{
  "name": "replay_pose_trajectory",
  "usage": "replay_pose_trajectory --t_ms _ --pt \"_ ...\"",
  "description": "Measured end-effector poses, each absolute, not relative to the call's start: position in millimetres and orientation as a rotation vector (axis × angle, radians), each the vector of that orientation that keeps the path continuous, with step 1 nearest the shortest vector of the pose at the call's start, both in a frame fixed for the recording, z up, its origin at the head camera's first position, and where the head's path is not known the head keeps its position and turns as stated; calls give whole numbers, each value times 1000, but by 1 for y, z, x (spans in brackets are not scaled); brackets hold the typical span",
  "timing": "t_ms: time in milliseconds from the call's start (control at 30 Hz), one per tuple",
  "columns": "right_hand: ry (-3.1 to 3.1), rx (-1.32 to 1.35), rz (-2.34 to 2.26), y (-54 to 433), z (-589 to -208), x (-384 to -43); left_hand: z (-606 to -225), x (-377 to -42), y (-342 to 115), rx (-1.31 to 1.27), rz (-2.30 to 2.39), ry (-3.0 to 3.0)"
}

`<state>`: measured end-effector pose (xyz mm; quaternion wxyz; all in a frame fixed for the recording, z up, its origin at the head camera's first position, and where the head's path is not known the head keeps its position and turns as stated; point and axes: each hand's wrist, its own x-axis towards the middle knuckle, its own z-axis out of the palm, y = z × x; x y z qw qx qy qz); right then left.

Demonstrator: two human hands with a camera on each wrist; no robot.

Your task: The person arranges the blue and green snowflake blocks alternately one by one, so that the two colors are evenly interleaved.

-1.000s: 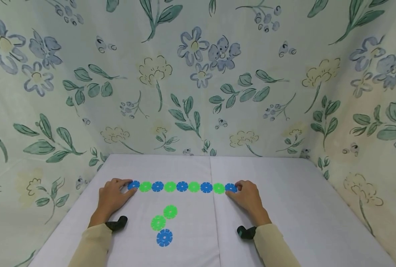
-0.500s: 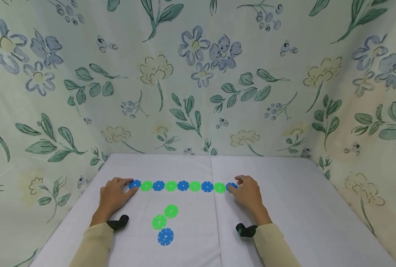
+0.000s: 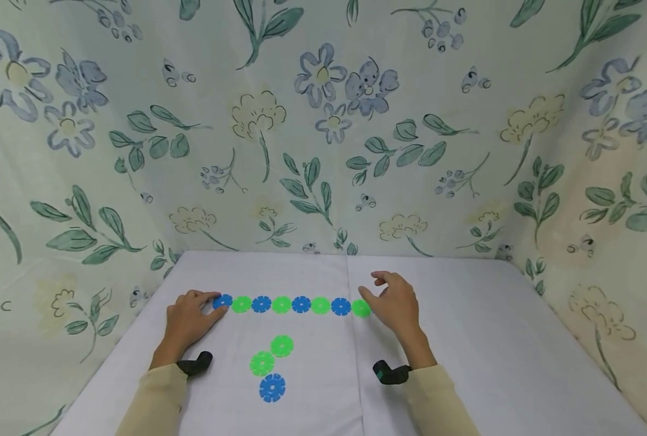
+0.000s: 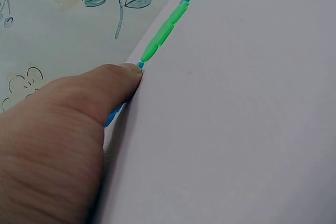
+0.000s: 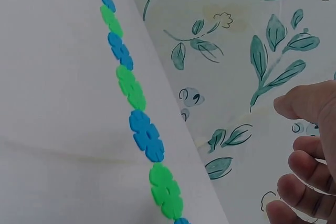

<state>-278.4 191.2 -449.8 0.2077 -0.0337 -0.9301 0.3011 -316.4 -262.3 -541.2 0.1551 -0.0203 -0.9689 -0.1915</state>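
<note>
A straight row of flat, notched plastic discs alternates blue and green across the table. My left hand [image 3: 189, 318] pinches the blue notched disc [image 3: 223, 301] at the row's left end between thumb and fingers; its thumb covers part of that disc [image 4: 112, 116] in the left wrist view. Raised over the row's right end, my right hand [image 3: 395, 303] holds nothing, thumb and fingers apart. Beside its thumb lies a green disc [image 3: 361, 308]. The last blue disc is hidden by this hand in the head view, but its edge [image 5: 181, 221] shows in the right wrist view.
Nearer than the row lie two green discs, one upper [image 3: 282, 346] and one lower [image 3: 262, 363], and a loose blue disc [image 3: 272, 387]. A creased white cloth [image 3: 465, 363] covers the table. Floral curtains [image 3: 323, 181] stand behind and at both sides.
My right hand has let go of the blue disc at the right end, opened its fingers and risen up and slightly left. My left hand keeps its pinch.
</note>
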Motion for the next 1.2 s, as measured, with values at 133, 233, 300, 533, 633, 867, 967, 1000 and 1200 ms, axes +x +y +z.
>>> replay_pose_trajectory --t_ms 133,233,300,533,633,867,967,1000,1200 --pt "-2558 -90 880 181 -444 -277 -542 -317 -263 -61 -554 -2773" --pt "-2538 -70 915 174 -442 -277 -542 -317 -263 -60 -560 -2773" --pt "-2516 -46 946 169 -441 -276 -542 -316 -263 -60 -559 -2777" --pt "-2427 31 1056 152 -435 -273 -539 -315 -263 -55 -577 -2777" --pt "-2416 61 1099 145 -433 -272 -539 -315 -264 -59 -572 -2778" --pt "-2426 142 1165 133 -439 -272 -541 -316 -263 -55 -564 -2784" --pt "-2430 181 1177 129 -444 -271 -540 -316 -262 -63 -567 -2788" --pt "-2429 189 1178 127 -445 -271 -540 -316 -262 -65 -566 -2787" --pt "-2420 272 1218 116 -451 -271 -539 -315 -263 -58 -563 -2774"
